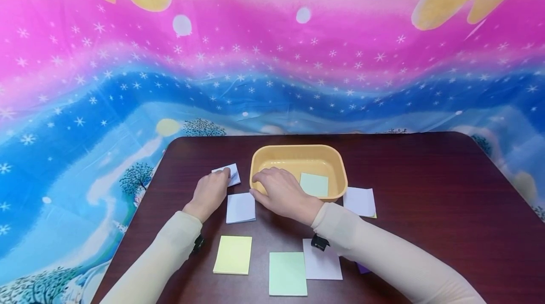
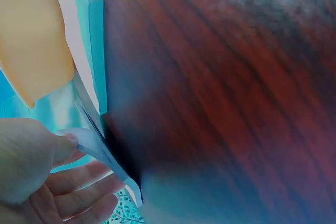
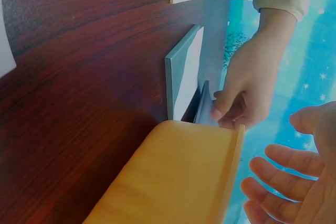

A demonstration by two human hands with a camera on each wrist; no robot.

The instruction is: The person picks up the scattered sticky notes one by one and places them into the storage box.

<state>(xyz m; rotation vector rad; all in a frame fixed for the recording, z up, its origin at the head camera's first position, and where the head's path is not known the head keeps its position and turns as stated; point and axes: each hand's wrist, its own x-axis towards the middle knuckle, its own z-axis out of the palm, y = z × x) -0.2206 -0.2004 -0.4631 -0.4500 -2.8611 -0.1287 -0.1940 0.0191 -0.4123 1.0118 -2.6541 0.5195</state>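
Note:
At the left of the table, my left hand (image 1: 207, 196) pinches a thin white sticky-note pad (image 1: 234, 174) between thumb and fingers. The left wrist view shows that pad (image 2: 100, 148) tilted up and bent at the held edge. My right hand (image 1: 282, 195) hovers over the near left corner of a yellow plastic box (image 1: 298, 153), its fingers spread and loosely bent, holding nothing. Inside the box lies a pale green sticky note (image 1: 314, 184). A second white pad (image 1: 241, 208) lies just below the left hand, beside the box.
Nearer me lie a yellow pad (image 1: 232, 255), a green pad (image 1: 287, 274) and a white pad (image 1: 325, 266) touching it. Part of a purple piece (image 1: 363, 269) shows under the right sleeve. Another white pad (image 1: 359, 201) is right of the box. A patterned cloth (image 1: 272, 58) hangs behind.

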